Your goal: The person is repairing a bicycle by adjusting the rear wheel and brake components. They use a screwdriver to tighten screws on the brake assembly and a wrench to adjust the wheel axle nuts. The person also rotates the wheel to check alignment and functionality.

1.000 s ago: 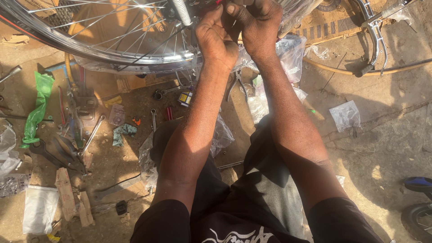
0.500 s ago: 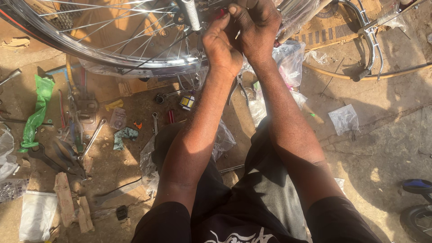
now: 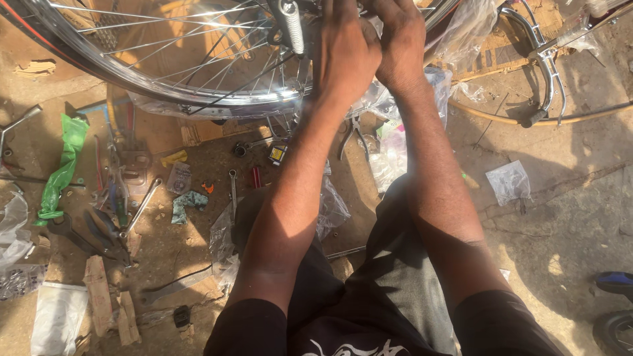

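A spoked bicycle wheel (image 3: 165, 86) with a shiny chrome rim hangs across the top left. My left hand (image 3: 344, 53) and my right hand (image 3: 401, 46) are raised side by side at its right part, fingers curled over a part near the frame. What the fingers grip is hidden at the frame's top edge. A chrome spring (image 3: 291, 26) hangs just left of my left hand.
Tools lie on the dirt ground: wrenches (image 3: 140, 206), pliers (image 3: 349, 135), a small red cylinder (image 3: 255, 177). A green plastic bag (image 3: 62, 168), clear plastic wrapping (image 3: 395, 151) and wood blocks (image 3: 99, 303) lie around. Chrome handlebars (image 3: 544, 66) sit at upper right.
Both hands have risen slightly toward the top edge of the view while staying together on the wheel; the view has shifted a little.
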